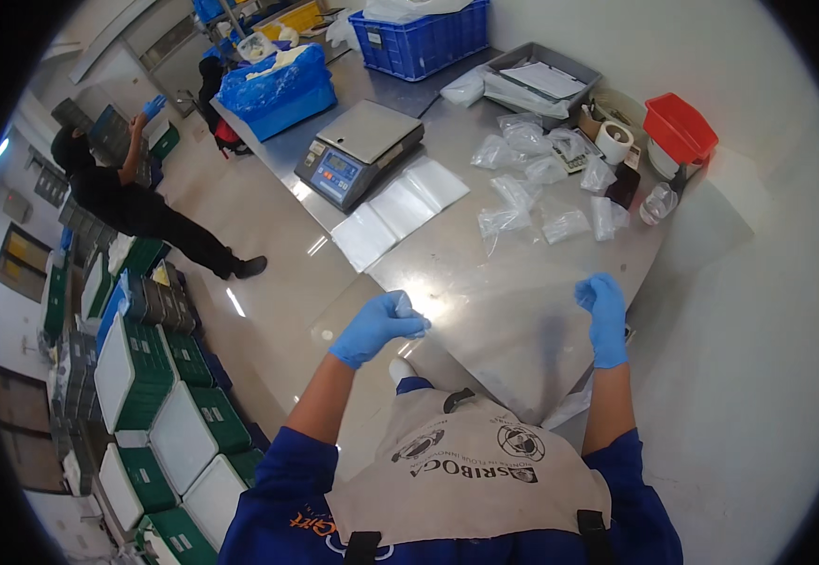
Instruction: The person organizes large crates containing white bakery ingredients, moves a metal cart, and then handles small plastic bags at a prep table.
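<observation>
My left hand [383, 327], in a blue glove, is raised near the front left edge of the steel table [480, 296]. Its thumb and fingertips are pinched together. A clear sheen shows by the fingers, but I cannot tell whether they hold plastic film. Above the table's right side is my right hand [601, 319], also gloved, its fingers curled in with nothing visible in them. Beyond both hands lie several small clear plastic bags [565, 222], some apparently filled. Flat clear plastic bags [399, 212] lie in front of a digital weighing scale [360, 152].
A blue-lined container [279, 95] and blue crate [420, 39] stand farther back. Right of them are a grey tray [572, 67], tape roll [614, 141] and red basin [681, 127]. A wall borders the right. Stacked green crates [145, 367] and another person [127, 191] are at left.
</observation>
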Demonstrator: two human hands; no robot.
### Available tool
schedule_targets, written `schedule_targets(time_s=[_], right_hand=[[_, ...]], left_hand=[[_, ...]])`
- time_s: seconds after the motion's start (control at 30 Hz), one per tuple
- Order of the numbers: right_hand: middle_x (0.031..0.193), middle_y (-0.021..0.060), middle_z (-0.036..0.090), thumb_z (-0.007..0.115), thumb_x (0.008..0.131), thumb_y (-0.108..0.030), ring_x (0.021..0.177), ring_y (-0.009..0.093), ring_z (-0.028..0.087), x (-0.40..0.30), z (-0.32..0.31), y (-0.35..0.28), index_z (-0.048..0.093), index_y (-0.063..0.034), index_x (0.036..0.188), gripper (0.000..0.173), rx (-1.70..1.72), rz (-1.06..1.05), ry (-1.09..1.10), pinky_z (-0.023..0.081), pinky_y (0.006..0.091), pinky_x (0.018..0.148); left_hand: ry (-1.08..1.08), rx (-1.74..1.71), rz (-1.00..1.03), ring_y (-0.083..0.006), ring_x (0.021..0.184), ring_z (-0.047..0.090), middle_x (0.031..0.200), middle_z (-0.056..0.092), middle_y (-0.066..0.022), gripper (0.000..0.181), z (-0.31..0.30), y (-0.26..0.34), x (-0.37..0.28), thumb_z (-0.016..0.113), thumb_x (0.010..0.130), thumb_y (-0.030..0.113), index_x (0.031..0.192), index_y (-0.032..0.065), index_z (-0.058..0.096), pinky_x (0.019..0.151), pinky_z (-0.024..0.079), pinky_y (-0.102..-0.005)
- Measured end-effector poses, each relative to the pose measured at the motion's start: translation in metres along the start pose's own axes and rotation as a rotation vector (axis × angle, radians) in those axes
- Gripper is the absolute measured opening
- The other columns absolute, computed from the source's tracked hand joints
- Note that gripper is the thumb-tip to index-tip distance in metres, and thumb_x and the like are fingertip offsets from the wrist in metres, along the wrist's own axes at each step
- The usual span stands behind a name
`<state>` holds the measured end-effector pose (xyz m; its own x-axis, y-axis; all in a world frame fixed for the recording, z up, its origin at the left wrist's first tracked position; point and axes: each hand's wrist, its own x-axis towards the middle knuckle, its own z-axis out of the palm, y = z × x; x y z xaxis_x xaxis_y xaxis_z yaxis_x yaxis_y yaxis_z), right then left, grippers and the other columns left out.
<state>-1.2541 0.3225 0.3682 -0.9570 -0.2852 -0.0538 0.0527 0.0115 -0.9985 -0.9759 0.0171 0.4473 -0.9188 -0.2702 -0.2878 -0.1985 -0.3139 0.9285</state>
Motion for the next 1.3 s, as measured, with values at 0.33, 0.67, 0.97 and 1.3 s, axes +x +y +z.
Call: schedule_targets(time_s=[0.33,0.67,0.97,1.3], right_hand=[[0.069,0.0075,0.054,0.07,0.078,-0.012,0.063,0.018,0.052,-0.129,0.098,-0.094,0.06,-0.001,0.083,0.015,-0.525,-0.214,-0.635,0.046,0.0292,0.065],[0.072,0.0001,0.059,0.057,0.089,-0.006,0.064,0.01,0.053,-0.136,0.088,-0.106,0.061,-0.0018,0.079,0.012,0.46,0.339,-0.661,0.044,0.0239,0.06],[0.08,0.0003,0.06,0.056,0.091,-0.012,0.074,0.009,0.056,-0.108,0.099,-0.108,0.064,-0.0003,0.087,0.015,0.068,0.196,-0.76,0.045,0.0223,0.068],[0.082,0.0058,0.062,0.065,0.079,-0.001,0.068,0.015,0.058,-0.105,0.109,-0.138,0.065,-0.0008,0.091,0.012,-0.249,-0.347,-0.395,0.048,0.0289,0.064]], left_hand=[[0.005,-0.12,-0.036,-0.0069,0.076,0.056,0.084,0.06,0.0016,0.014,0.094,-0.017,-0.001,0.071,0.084,0.007,0.091,0.008,0.058,0.07,0.046,-0.0204],[-0.125,-0.627,-0.14,-0.0163,0.094,0.058,0.099,0.064,-0.0033,0.017,0.089,-0.04,0.007,0.062,0.093,0.02,0.101,0.0045,0.065,0.086,0.047,-0.0327],[-0.816,-0.311,0.125,-0.0175,0.101,0.061,0.111,0.065,-0.0118,0.039,0.073,-0.008,-0.02,0.061,0.094,0.032,0.115,-0.0007,0.065,0.088,0.048,-0.0295],[-0.739,-0.18,-0.017,-0.0291,0.116,0.055,0.121,0.056,-0.0166,0.062,0.12,0.034,-0.032,0.073,0.082,0.013,0.136,0.0049,0.043,0.093,0.046,-0.0356]])
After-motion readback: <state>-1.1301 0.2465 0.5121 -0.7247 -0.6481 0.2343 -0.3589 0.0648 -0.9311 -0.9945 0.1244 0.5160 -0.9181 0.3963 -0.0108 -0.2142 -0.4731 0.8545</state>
